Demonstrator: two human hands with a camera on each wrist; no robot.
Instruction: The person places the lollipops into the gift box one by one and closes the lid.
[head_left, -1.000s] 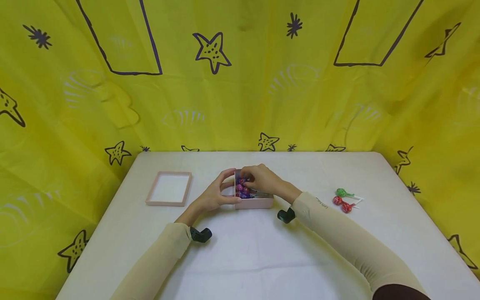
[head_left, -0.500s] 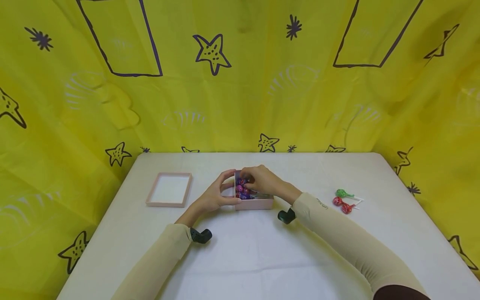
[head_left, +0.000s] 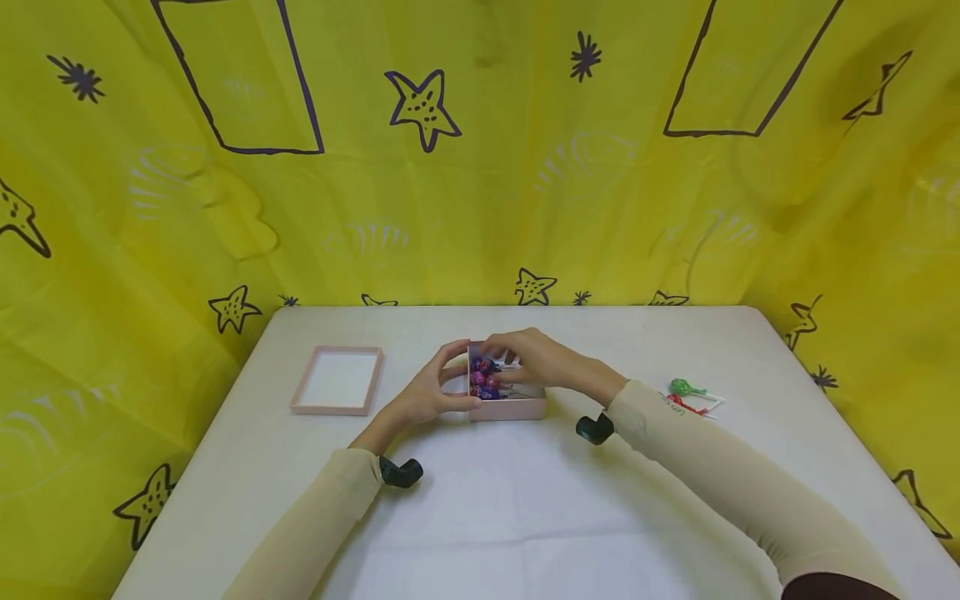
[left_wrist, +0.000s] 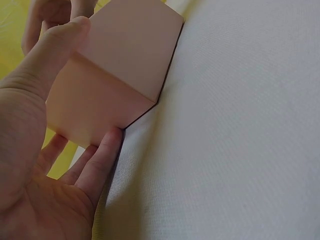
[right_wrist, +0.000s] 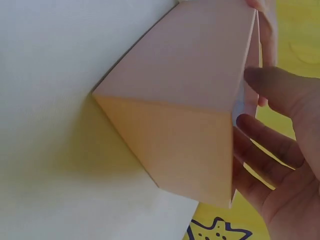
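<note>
My left hand (head_left: 427, 392) holds a pale pink box (head_left: 507, 409) by its left end. In the left wrist view, the thumb presses the front wall of the box (left_wrist: 130, 45) and the fingers lie along its other side. Several lollipops (head_left: 480, 378) with purple and pink wrappers lie inside the box at its left. My right hand (head_left: 555, 362) is over the box with loosely bent, parted fingers reaching inside. In the right wrist view, the box wall (right_wrist: 180, 55) hides its contents and some fingertips of the right hand (right_wrist: 295, 170).
A shallow pink-rimmed lid (head_left: 330, 409) with a white inside lies left of the box. At the right lie a green lollipop (head_left: 681, 387) and red lollipops (head_left: 684, 405), partly hidden by the right sleeve. A yellow patterned curtain (head_left: 480, 208) hangs behind the white table (head_left: 480, 500).
My right hand has drawn slightly to the right, its fingers spreading apart above the lollipops. Its sleeve now covers part of the red lollipops. My left hand stays on the box.
</note>
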